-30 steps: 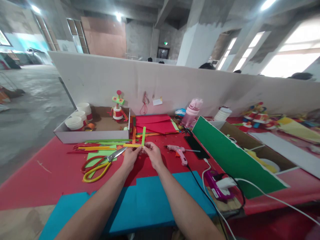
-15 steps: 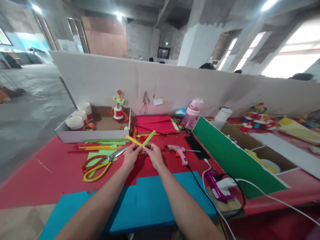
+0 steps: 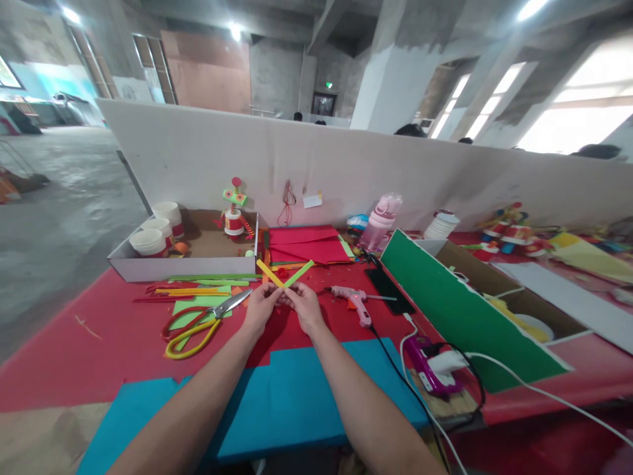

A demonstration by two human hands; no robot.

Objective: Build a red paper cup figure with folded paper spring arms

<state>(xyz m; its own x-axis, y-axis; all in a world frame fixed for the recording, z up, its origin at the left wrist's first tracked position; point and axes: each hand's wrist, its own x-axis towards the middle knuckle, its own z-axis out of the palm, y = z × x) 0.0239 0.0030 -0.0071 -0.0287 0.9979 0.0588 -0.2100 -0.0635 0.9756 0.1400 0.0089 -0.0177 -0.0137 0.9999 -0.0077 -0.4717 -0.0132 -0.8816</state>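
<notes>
Two paper strips, one yellow (image 3: 270, 273) and one light green (image 3: 299, 273), meet in a V between my hands. My left hand (image 3: 262, 306) pinches near the point where they join, and my right hand (image 3: 302, 305) grips the same junction from the other side. The fingertips cover the lower ends of the strips. Left of my hands, scissors (image 3: 198, 328) with red and yellow handles lie on a light green sheet. To the right lies a pink glue gun (image 3: 356, 302) with a small red light.
A shallow box (image 3: 182, 269) holds paper cups (image 3: 148, 243) and a paper-cup robot figure (image 3: 234, 223). Red paper (image 3: 304, 243) lies behind my hands. Right are a phone (image 3: 388, 290), a purple power strip (image 3: 435, 369) with cables, and a green-sided box (image 3: 459, 316). Blue sheets (image 3: 316, 396) lie in front.
The strips have turned clockwise: the yellow one stands steeper and the green one leans lower to the right. Both hands keep hold in nearly the same place.
</notes>
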